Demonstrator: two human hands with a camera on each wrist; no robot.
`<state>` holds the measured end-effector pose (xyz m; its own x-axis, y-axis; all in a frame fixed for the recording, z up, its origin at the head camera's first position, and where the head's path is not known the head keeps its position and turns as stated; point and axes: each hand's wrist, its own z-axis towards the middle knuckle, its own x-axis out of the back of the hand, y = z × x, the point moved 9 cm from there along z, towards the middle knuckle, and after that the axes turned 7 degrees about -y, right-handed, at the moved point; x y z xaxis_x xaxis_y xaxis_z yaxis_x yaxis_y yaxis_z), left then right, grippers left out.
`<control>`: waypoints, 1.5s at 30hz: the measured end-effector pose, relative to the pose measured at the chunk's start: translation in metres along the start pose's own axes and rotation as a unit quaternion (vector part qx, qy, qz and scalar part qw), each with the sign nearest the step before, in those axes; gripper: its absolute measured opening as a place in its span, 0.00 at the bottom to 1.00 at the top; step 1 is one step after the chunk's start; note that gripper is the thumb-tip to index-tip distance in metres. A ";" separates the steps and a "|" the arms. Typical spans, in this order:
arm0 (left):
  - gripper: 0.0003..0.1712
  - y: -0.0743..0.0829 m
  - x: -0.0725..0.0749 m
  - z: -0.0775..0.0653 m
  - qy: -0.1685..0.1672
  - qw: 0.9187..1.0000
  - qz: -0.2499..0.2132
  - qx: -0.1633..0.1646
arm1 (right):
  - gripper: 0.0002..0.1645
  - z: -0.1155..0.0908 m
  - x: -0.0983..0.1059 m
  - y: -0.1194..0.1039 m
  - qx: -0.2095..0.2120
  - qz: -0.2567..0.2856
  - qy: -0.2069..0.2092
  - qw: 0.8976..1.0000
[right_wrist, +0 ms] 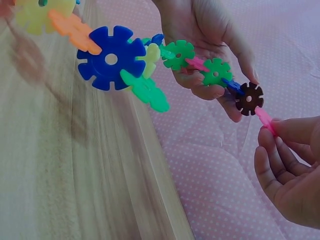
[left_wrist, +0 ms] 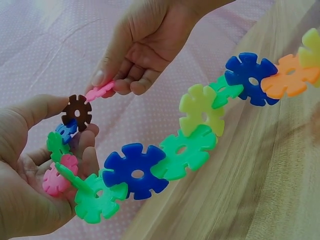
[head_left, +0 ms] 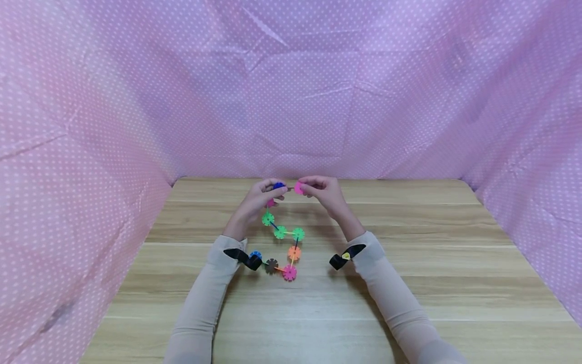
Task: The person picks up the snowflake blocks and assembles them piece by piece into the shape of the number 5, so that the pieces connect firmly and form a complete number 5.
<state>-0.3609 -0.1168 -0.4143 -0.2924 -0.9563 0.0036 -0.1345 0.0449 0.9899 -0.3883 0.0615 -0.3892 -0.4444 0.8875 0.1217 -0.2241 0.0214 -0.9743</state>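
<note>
A chain of notched plastic snowflake discs [head_left: 280, 232] in several colours, slotted edge to edge, hangs from the left hand [head_left: 254, 199] in a zigzag. At its upper end is a brown disc [left_wrist: 77, 113], beside the left thumb tip, followed by a blue disc [left_wrist: 66, 131]. The left fingers curl beneath these discs and hold the chain. Between thumb and fingers, the right hand [head_left: 326, 194] pinches a pink disc [right_wrist: 265, 120]. Its edge meets the brown disc's rim; how deep it sits in the notch I cannot tell. A left sleeve partly covers the chain's lower end.
The hands are above the far part of a wood-grain table [head_left: 432, 283]. Pink dotted cloth [head_left: 300, 101] hangs behind and at both sides. Black straps [head_left: 244, 258] circle the wrists over light sleeves.
</note>
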 end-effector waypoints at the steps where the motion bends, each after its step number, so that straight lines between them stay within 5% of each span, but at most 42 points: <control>1: 0.22 0.000 0.000 0.000 -0.001 1.000 0.001 -0.001 | 0.14 0.000 0.000 0.000 0.000 -0.004 -0.001 1.000; 12: 0.22 0.003 -0.001 -0.003 -0.013 1.000 0.009 0.001 | 0.14 -0.001 -0.002 -0.005 -0.002 -0.031 -0.014 0.999; 25: 0.25 0.006 -0.005 -0.002 -0.023 0.999 0.025 -0.008 | 0.11 -0.013 -0.006 -0.040 0.022 -0.038 -0.045 0.998; 36: 0.27 0.004 -0.006 -0.003 -0.015 1.000 0.012 -0.002 | 0.11 -0.002 0.000 -0.013 0.011 -0.029 -0.042 0.999; 45: 0.22 0.003 -0.006 -0.004 0.000 1.000 0.003 -0.004 | 0.11 -0.002 0.001 -0.011 0.031 -0.012 -0.040 0.999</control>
<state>-0.3556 -0.1116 -0.4107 -0.2928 -0.9561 0.0103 -0.1244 0.0487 0.9910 -0.3846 0.0630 -0.3789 -0.5062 0.8471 0.1618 -0.2880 0.0108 -0.9576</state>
